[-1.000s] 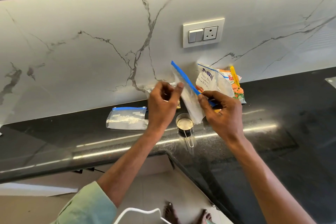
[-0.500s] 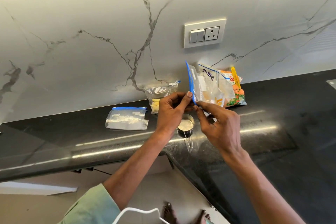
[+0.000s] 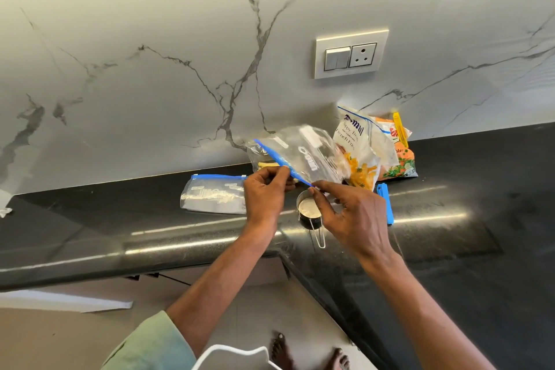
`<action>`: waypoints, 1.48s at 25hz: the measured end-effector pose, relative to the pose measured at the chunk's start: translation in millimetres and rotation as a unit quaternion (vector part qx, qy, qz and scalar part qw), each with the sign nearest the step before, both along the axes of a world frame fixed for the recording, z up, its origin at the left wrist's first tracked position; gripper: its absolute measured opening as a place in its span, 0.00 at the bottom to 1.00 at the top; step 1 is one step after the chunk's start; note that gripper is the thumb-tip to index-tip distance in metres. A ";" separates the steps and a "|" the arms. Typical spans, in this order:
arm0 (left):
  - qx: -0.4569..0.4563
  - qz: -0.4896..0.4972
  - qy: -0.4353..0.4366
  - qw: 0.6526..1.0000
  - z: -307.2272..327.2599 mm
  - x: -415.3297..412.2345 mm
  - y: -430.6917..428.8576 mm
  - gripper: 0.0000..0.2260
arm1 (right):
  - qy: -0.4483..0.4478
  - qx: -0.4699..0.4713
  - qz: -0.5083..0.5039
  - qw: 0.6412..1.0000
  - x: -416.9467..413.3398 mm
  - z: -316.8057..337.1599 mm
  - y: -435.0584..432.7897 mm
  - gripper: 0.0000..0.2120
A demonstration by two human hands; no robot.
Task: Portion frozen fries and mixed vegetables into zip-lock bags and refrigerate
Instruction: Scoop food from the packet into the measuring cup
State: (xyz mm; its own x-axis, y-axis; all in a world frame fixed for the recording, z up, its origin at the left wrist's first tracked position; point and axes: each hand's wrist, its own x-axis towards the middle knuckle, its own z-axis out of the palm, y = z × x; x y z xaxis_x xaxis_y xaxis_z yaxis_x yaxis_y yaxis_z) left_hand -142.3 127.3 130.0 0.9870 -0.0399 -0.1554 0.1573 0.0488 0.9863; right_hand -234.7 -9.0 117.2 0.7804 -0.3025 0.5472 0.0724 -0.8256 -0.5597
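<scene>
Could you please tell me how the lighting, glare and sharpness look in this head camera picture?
Head view: bright streaks of glare run along the glossy black counter; the wide lens bows its edge and the wall; the clear bag, pinched by the left hand and right hand, looks slightly smeared; the fries packet behind reads sharper.

The zip-lock bag [image 3: 303, 153] is blurred and its print smeared – it and the left hand [image 3: 264, 192] cover most of a second bag [image 3: 262, 163] by the wall. The fries packet [image 3: 357, 141] hides much of the vegetable packet [image 3: 402, 162]. The right hand [image 3: 354, 216] covers part of the cup [image 3: 309, 210] and the blue clip [image 3: 386, 204] – both feet [image 3: 280, 351] are cut by the bottom edge
</scene>
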 end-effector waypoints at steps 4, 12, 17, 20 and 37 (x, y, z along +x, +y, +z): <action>0.001 0.080 -0.035 0.996 0.8 16.9 42.0 0.05 | 0.017 0.127 0.049 0.991 17.4 -0.9 7.8 0.06; 0.205 0.247 0.017 0.947 -48.6 115.2 174.9 0.09 | 0.194 0.103 0.002 0.976 52.5 -50.3 12.3 0.20; 0.295 0.111 0.190 0.930 -126.1 149.3 197.8 0.08 | 0.277 0.091 -0.056 0.955 51.2 -104.2 3.6 0.25; 0.328 0.109 0.246 0.906 -147.4 155.3 196.3 0.10 | 0.315 0.038 -0.059 0.947 53.5 -127.6 -2.6 0.31; 0.331 -0.250 -0.138 0.899 -121.1 -1.4 -53.8 0.22 | -0.044 0.146 -0.326 0.933 63.0 -63.4 -118.6 0.16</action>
